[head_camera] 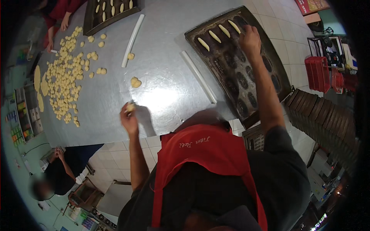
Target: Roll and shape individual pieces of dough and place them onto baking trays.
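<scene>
My left hand [129,119] is over the near edge of the steel table, its fingers closed around a small pale dough piece [130,107], slightly blurred. My right hand [251,42] reaches over the dark baking tray [222,62], beside the last of several thin dough sticks [234,26] in a row there. Its fingertips point down and are partly hidden, so I cannot see whether they hold anything. A small dough clump [135,82] lies just beyond my left hand. Between the hands, a white rod [199,77] rests on the table alongside the tray.
Many dough balls [65,72] and flat dough sheets [37,79] cover the table's left side. Another white rod [133,40] touches a dough ball [131,56]. A second tray [112,17] stands at the far edge near a co-worker's hands [65,23]. Stacked trays [321,112] stand at right; another person [63,170] at lower left.
</scene>
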A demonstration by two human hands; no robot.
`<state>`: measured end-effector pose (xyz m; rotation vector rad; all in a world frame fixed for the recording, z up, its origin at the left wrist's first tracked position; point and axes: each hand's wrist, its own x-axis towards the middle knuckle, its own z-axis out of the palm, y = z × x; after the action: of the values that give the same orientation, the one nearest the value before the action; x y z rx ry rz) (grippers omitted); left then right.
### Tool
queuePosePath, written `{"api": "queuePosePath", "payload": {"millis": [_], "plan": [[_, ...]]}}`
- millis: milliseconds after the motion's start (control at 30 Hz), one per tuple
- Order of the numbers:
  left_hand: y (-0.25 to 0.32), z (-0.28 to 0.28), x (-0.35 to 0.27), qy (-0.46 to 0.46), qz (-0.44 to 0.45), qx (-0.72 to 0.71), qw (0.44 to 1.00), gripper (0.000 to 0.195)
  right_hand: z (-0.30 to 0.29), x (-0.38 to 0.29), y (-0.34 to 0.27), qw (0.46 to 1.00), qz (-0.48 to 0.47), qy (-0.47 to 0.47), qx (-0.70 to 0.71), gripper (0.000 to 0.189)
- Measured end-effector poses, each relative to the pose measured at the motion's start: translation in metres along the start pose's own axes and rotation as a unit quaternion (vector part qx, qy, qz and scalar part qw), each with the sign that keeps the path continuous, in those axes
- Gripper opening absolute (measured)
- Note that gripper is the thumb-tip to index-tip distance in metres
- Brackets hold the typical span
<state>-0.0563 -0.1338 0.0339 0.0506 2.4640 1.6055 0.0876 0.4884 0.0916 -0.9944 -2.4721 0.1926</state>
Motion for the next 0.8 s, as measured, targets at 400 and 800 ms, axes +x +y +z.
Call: {"api": "queuePosePath", "payload": {"millis": [400, 800], "plan": [[0.087, 0.11, -0.052, -0.258, 0.424, 0.307, 0.812, 0.054, -0.021, -0.255, -0.165, 0.973, -0.028, -0.199, 0.117, 0.031], [0.075, 0.121, 0.007, -0.158, 0.425, 0.413, 0.79, 0.075, -0.001, -0.252, -0.203, 0.95, -0.181, -0.174, 0.184, 0.066]]}}
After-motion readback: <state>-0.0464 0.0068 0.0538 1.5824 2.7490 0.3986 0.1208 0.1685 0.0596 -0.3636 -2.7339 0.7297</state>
